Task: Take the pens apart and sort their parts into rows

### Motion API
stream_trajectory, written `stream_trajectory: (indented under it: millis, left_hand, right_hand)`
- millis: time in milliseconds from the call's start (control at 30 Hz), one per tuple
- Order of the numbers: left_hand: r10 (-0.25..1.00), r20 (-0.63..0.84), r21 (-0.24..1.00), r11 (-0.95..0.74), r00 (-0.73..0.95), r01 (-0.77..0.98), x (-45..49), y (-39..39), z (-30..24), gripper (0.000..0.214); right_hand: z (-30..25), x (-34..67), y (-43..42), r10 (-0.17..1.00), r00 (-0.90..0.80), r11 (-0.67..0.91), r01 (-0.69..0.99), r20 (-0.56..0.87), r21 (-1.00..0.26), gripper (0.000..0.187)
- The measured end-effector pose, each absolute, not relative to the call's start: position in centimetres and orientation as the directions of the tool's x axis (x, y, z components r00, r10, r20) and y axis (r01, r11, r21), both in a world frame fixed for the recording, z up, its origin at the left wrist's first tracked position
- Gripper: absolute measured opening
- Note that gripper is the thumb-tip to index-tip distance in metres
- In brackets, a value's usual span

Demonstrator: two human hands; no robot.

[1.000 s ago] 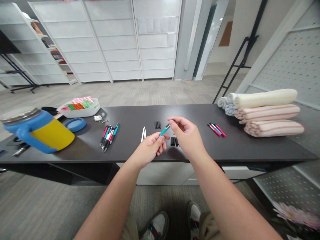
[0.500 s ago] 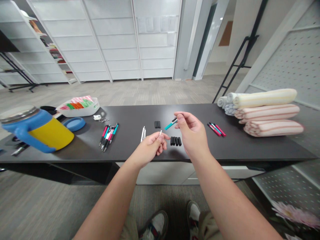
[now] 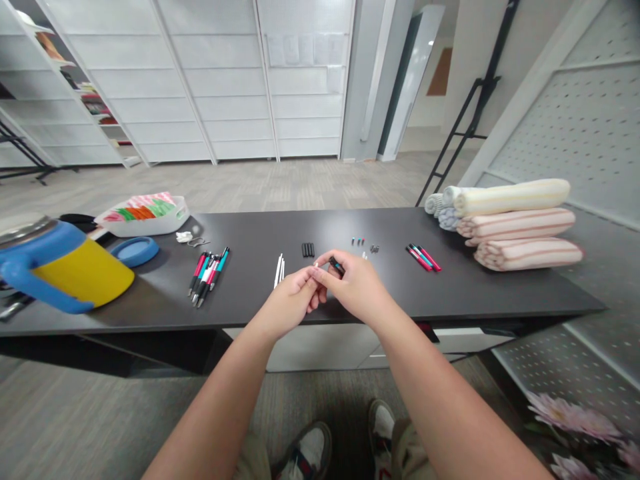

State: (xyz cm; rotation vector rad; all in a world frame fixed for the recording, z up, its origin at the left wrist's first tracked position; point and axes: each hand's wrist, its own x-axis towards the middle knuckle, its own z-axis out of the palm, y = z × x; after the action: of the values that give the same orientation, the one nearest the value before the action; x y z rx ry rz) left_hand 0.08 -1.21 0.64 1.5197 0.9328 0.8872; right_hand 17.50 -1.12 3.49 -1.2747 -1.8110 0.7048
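My left hand (image 3: 293,300) and my right hand (image 3: 356,285) meet fingertip to fingertip above the front of the dark table (image 3: 480,293). The left one pinches a thin white refill (image 3: 316,265), of which only the tip shows. Closed right fingers hold a teal pen barrel (image 3: 336,266); just its dark end sticks out. On the table behind the hands lie loose white refills (image 3: 279,269), a row of black grips (image 3: 308,249) and a few small pen parts (image 3: 358,241).
A bundle of pink and teal pens (image 3: 207,273) lies to the left, three more pens (image 3: 423,257) to the right. Folded towels (image 3: 515,223) are stacked at the far right. A yellow and blue jug (image 3: 65,270), a blue lid (image 3: 134,251) and a white tray (image 3: 143,217) occupy the left end.
The hands pulled apart, the right one lifting the teal barrel off the white refill held in the left. Now they have come together again, lower and nearer the table edge.
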Motion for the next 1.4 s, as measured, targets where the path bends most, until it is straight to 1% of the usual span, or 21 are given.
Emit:
stream_trajectory:
  millis: [100,200,300,367,433,533,600,667,733,833,900,1067,1167,1233,1300,1400]
  left_hand:
    - [0.907,0.054,0.982,-0.125,0.418,0.144,0.1,-1.3,0.8,0.046]
    - [0.894,0.061,0.972,-0.154,0.444,0.177,0.1,-1.4,1.1,0.045]
    - [0.885,0.062,0.978,-0.146,0.461,0.150,0.1,-1.4,1.0,0.040]
    - [0.889,0.053,0.985,-0.121,0.454,0.122,0.1,-1.3,0.9,0.039]
    - [0.894,0.041,0.991,-0.092,0.446,0.093,0.1,-1.2,0.7,0.041]
    - [0.902,0.026,0.997,-0.054,0.430,0.052,0.1,-1.1,0.6,0.041]
    - [0.907,0.022,0.998,-0.041,0.420,0.037,0.1,-1.1,0.7,0.042]
    - [0.910,0.021,0.999,-0.039,0.414,0.036,0.1,-1.1,0.7,0.042]
    - [0.913,0.021,0.998,-0.041,0.407,0.041,0.1,-1.2,0.8,0.041]
    - [0.916,0.020,0.998,-0.042,0.400,0.045,0.1,-1.3,0.8,0.041]
    - [0.917,0.020,0.998,-0.044,0.399,0.049,0.1,-1.3,0.8,0.041]
    - [0.915,0.022,0.997,-0.051,0.403,0.062,0.0,-1.3,0.8,0.041]
    - [0.913,0.024,0.997,-0.054,0.408,0.063,0.0,-1.3,0.7,0.039]
    - [0.912,0.027,0.996,-0.058,0.408,0.063,0.0,-1.2,0.7,0.039]
    - [0.912,0.026,0.996,-0.059,0.410,0.068,0.0,-1.2,0.7,0.039]
    - [0.905,0.023,0.992,-0.074,0.426,0.105,0.0,-1.2,0.9,0.037]
  right_hand:
    - [3.7,17.4,-1.3,0.937,-0.173,0.349,0.497,0.304,-0.794,0.019]
    - [4.3,18.0,-1.2,0.929,-0.133,0.365,0.460,0.344,-0.809,0.021]
    - [4.8,19.9,-0.7,0.919,0.017,0.346,0.445,0.394,-0.826,0.029]
    - [5.0,21.8,-0.3,0.901,0.134,0.294,0.509,0.412,-0.809,0.033]
    - [4.9,23.9,0.2,0.877,0.219,0.204,0.634,0.427,-0.745,0.033]
    - [3.9,26.6,0.7,0.877,0.248,0.050,0.804,0.411,-0.593,0.023]
    - [2.9,27.6,0.9,0.899,0.238,-0.017,0.858,0.367,-0.513,0.018]
    - [2.1,28.0,1.1,0.924,0.217,-0.044,0.879,0.316,-0.476,0.016]
    - [1.4,28.1,1.2,0.943,0.178,-0.026,0.882,0.282,-0.470,0.015]
    - [1.1,27.9,1.4,0.962,0.098,0.045,0.865,0.255,-0.500,0.014]
    - [1.0,27.7,1.5,0.967,0.073,0.066,0.852,0.243,-0.519,0.013]
    - [0.8,27.6,1.8,0.971,0.062,0.064,0.859,0.229,-0.508,0.015]
    - [0.7,28.0,1.8,0.975,0.079,0.046,0.841,0.206,-0.539,0.015]
    - [1.0,28.0,1.5,0.970,0.086,0.057,0.828,0.227,-0.557,0.019]
    - [1.7,27.5,1.0,0.955,0.058,0.121,0.819,0.291,-0.560,0.019]
    - [3.2,25.4,-0.3,0.922,-0.083,0.309,0.749,0.379,-0.587,0.013]
